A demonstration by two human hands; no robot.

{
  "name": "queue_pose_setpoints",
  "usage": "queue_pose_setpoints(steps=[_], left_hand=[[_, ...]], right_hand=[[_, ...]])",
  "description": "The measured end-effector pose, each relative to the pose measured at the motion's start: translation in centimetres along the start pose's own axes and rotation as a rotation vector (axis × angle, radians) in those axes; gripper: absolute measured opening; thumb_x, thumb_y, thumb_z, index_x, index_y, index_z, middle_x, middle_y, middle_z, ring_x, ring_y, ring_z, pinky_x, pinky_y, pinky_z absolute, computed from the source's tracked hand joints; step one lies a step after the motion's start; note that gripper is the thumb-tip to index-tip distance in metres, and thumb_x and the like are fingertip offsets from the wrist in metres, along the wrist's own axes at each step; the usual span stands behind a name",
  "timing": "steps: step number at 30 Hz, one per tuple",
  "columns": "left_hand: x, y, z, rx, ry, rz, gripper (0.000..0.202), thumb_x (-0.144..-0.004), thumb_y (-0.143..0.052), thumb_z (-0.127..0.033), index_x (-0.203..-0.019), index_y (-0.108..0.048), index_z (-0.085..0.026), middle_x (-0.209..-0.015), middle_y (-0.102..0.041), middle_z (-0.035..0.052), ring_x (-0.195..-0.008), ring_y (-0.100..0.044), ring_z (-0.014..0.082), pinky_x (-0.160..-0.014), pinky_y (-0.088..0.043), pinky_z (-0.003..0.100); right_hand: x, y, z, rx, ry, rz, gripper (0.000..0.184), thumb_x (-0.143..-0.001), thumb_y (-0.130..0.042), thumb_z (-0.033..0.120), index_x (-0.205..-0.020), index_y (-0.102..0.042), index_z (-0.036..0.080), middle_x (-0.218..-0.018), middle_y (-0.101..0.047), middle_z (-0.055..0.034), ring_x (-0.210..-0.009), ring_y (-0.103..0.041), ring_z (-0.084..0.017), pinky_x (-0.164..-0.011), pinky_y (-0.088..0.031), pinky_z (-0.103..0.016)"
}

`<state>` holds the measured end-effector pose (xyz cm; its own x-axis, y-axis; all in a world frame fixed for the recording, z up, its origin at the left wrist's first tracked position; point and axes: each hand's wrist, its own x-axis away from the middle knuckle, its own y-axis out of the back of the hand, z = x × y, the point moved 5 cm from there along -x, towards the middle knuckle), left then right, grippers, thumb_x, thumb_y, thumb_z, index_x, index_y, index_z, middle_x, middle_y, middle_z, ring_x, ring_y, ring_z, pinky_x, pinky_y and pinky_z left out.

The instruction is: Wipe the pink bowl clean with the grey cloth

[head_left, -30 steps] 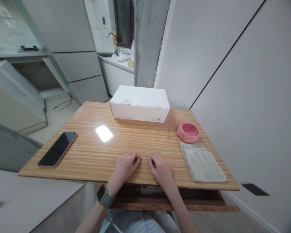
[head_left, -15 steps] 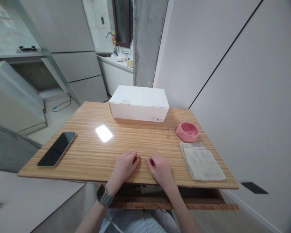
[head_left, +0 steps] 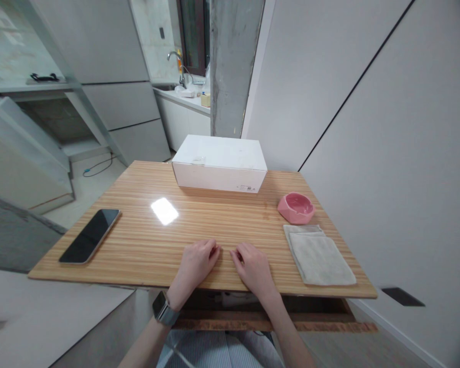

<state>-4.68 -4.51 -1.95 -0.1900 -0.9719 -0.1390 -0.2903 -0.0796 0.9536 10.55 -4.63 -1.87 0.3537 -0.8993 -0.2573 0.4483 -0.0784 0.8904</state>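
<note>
Both grips empty, curled near table [head_left: 138, 245] edge.

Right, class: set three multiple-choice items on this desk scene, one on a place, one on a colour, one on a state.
1. Where does the phone lie on the table?
A. near its left edge
B. on the box
C. under the cloth

2. What colour is the bowl?
A. blue
B. pink
C. black

3. How is the box?
A. open
B. crushed
C. closed

Answers:
1 A, the phone lies flat by the left edge, far from the cloth.
2 B, the bowl beyond the cloth is pink.
3 C, its lid lies flat and shut.

The left hand and right hand rest empty on the table.
</note>
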Motion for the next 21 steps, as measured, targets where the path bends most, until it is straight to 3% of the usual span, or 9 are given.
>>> queue_pose_setpoints(steps=[10, 16, 19, 21], left_hand=[[0.0, -0.2, -0.1, -0.026, 0.001, 0.023, 0.027, -0.093, -0.036, -0.033, -0.075, -0.052, -0.022, -0.075, -0.067, 0.0021, -0.069, -0.062, 0.0177, -0.058, -0.033, 0.027], [-0.2, 0.0, -0.2, -0.074, -0.027, 0.098, 0.026, -0.094, -0.033, -0.032, -0.081, -0.053, -0.021, -0.074, -0.067, 0.0044, -0.068, -0.063, 0.0204, -0.057, -0.035, 0.028], [-1.7, 0.7, -1.2, 0.056, -0.047, 0.118, 0.017, -0.091, -0.04, -0.032, -0.092, -0.053, -0.021, -0.072, -0.066, 0.0023, -0.066, -0.062, 0.0188, -0.057, -0.038, 0.027], [-3.7, 1.3, -2.8, 0.249, -0.094, 0.093, 0.016, -0.089, -0.045, -0.032, -0.098, -0.052, -0.022, -0.071, -0.064, -0.0007, -0.065, -0.06, 0.0158, -0.059, -0.04, 0.026]], right_hand=[[0.2, -0.2, -0.1, -0.023, -0.009, -0.032, 0.022, -0.092, -0.044, 0.023, -0.071, -0.048, 0.021, -0.071, -0.057, 0.0002, -0.068, -0.052, -0.014, -0.061, -0.031, -0.026], [0.1, 0.0, -0.1, -0.029, -0.016, -0.03, 0.021, -0.092, -0.044, 0.023, -0.071, -0.049, 0.021, -0.072, -0.058, -0.0003, -0.069, -0.053, -0.014, -0.062, -0.031, -0.026], [0.2, 0.0, -0.1, -0.017, -0.009, -0.022, 0.021, -0.091, -0.045, 0.022, -0.071, -0.051, 0.02, -0.072, -0.06, -0.001, -0.069, -0.054, -0.015, -0.062, -0.032, -0.025], [0.2, -0.1, -0.1, 0.01, -0.009, -0.012, 0.02, -0.09, -0.046, 0.021, -0.072, -0.054, 0.02, -0.072, -0.062, -0.0014, -0.068, -0.056, -0.015, -0.061, -0.031, -0.026]])
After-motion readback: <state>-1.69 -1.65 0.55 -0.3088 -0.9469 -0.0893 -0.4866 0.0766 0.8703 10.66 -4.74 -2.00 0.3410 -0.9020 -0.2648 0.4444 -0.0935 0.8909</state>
